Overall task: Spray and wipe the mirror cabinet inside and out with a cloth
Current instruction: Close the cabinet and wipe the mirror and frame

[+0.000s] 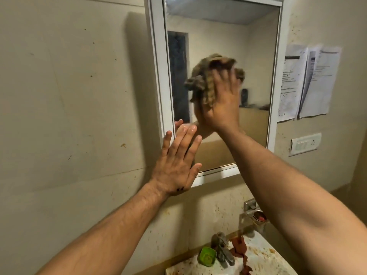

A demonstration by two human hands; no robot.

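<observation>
The white-framed mirror cabinet (pixel 158 62) hangs on the wall with its door closed. My right hand (pixel 222 102) presses a bunched brown-grey cloth (pixel 206 80) flat against the middle of the mirror glass; the cloth looks blurred. My left hand (pixel 176 163) lies flat with fingers spread against the lower left corner of the mirror door and holds nothing. No spray bottle is in view.
Below the cabinet a stained white sink (pixel 258 261) carries a metal tap (pixel 222 249), a green soap dish (pixel 207 256) and a red rag (pixel 240 249). Another tap (pixel 252 211) juts from the wall. Papers (pixel 309 82) and a switch plate (pixel 305 143) hang at right.
</observation>
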